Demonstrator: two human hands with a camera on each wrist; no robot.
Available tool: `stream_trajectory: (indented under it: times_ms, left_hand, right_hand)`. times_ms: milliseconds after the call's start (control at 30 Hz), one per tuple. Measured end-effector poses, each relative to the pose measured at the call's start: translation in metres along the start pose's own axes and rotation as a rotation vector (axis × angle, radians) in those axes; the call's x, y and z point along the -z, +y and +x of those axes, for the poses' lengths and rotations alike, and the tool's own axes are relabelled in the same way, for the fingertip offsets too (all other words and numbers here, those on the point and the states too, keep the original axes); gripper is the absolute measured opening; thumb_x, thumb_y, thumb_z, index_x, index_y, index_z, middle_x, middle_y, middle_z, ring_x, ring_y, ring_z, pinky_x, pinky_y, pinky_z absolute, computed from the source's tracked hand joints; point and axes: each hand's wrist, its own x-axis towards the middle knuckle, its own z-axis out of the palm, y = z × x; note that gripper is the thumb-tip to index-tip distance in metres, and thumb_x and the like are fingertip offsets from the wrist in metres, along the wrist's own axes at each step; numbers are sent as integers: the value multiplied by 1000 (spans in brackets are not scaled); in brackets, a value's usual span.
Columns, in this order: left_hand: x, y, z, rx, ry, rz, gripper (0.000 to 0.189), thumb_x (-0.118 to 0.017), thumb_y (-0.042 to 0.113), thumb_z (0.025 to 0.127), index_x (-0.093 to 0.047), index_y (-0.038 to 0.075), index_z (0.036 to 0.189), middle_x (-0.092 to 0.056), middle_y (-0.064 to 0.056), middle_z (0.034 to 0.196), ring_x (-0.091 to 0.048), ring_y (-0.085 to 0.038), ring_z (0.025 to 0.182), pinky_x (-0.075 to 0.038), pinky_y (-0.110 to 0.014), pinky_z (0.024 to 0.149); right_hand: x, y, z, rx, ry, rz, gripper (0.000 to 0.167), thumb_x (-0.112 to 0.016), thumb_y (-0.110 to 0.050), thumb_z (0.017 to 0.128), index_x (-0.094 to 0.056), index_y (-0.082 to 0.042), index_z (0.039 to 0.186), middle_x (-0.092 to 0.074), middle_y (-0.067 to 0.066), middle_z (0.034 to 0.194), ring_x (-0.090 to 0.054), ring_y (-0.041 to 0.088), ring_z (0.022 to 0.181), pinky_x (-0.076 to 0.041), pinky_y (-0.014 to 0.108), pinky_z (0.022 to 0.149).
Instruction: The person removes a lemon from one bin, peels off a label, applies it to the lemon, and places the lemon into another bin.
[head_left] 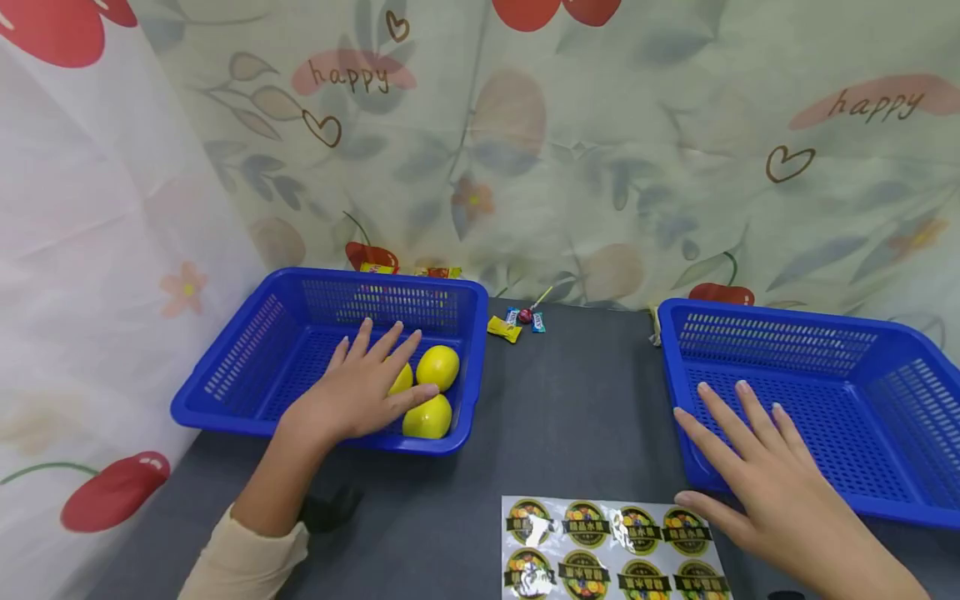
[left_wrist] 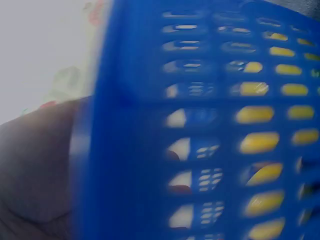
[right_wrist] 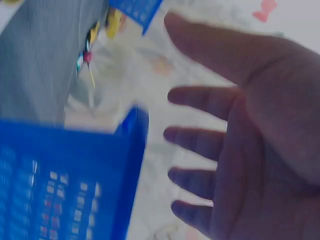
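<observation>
My left hand (head_left: 356, 387) is over the left blue plastic basket (head_left: 480, 358), its fingers spread and straight. Smooth yellow fruits (head_left: 438, 367) sit at that basket's right end, one of them partly behind the hand. In the left wrist view, the slotted basket wall (left_wrist: 135, 150) fills most of the picture, with yellow showing through the slots and part of the hand (left_wrist: 35, 170) at the left. My right hand (head_left: 772, 475) spreads its straight fingers over the near left corner of the right blue basket (head_left: 678, 400). The right wrist view shows its bare palm (right_wrist: 270, 145), holding nothing.
A sheet of round fruit stickers (head_left: 555, 542) lies on the grey table (head_left: 577, 400) at the front. Wrapped candies (head_left: 504, 330) and a lollipop (head_left: 527, 316) lie at the back between the baskets. A patterned curtain (head_left: 577, 150) hangs behind; another white one borders the left.
</observation>
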Motion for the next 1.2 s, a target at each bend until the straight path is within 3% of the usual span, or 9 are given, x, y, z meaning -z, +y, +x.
stream_trajectory:
  times_ms: [100,200,267,367,500,633,800,1000,1200]
  left_hand:
    - [-2,2,18,18,-61,14,76,-44,60,100,-26,17,160,-22,-17,163,-10,-48,147,-5,-72,111]
    - [-9,7,33,31,-119,21,68,-51,46,103,-27,18,160,-24,-17,162,-16,-48,146,-10,-71,111]
    - [-13,10,41,39,-143,37,65,-53,37,103,-27,18,160,-24,-17,162,-18,-47,146,-14,-70,112]
    - [-19,14,51,60,-175,55,63,-54,33,103,-30,21,159,-24,-15,163,-19,-46,146,-16,-69,112]
    - [-25,18,59,63,-192,45,57,-56,30,101,-40,25,156,-30,-14,160,-31,-43,143,-20,-69,110]
    - [-27,19,62,5,-130,48,42,-64,24,98,-58,20,139,-51,-14,139,-53,-36,121,-36,-65,103]
    - [-26,19,64,-3,-127,27,41,-66,23,97,-59,17,137,-54,-15,130,-56,-35,113,-47,-55,97]
    - [-25,16,66,101,-236,16,47,-58,24,102,-51,16,148,-49,-20,142,-52,-37,124,-43,-57,103]
    - [-26,12,65,124,-177,41,45,-60,26,101,-53,11,143,-53,-22,133,-56,-39,114,-47,-58,96]
  right_hand:
    - [-5,-9,5,87,83,-23,70,-51,-62,98,-51,-12,147,-34,19,158,-5,37,151,-1,53,119]
    - [-11,-23,10,160,150,-53,75,-26,-64,102,-61,-7,137,-46,22,148,-19,40,148,-6,47,120]
    - [-15,-32,12,200,152,-47,75,-21,-60,104,-64,-7,133,-50,21,145,-28,40,145,-10,44,121]
    - [-20,-45,14,253,65,2,56,-46,-54,103,-65,-9,133,-55,16,141,-43,38,137,-31,46,114]
    - [-29,-56,17,215,-226,140,50,-73,-40,91,-65,-15,133,-64,6,128,-62,27,116,-54,46,88]
    - [-42,-56,18,140,-424,231,37,-79,-38,85,-69,-17,114,-59,-9,94,-57,8,76,-50,32,61]
    - [-57,-52,19,118,-421,216,37,-86,-38,77,-58,-20,93,-36,-11,78,-35,4,60,-34,26,51]
    - [-62,-44,24,69,-480,328,42,-87,-38,75,-55,-20,96,-44,-10,82,-40,4,61,-38,28,52]
    - [-64,-38,24,-2,-547,426,45,-86,-42,74,-54,-24,100,-50,-14,82,-44,5,63,-40,30,54]
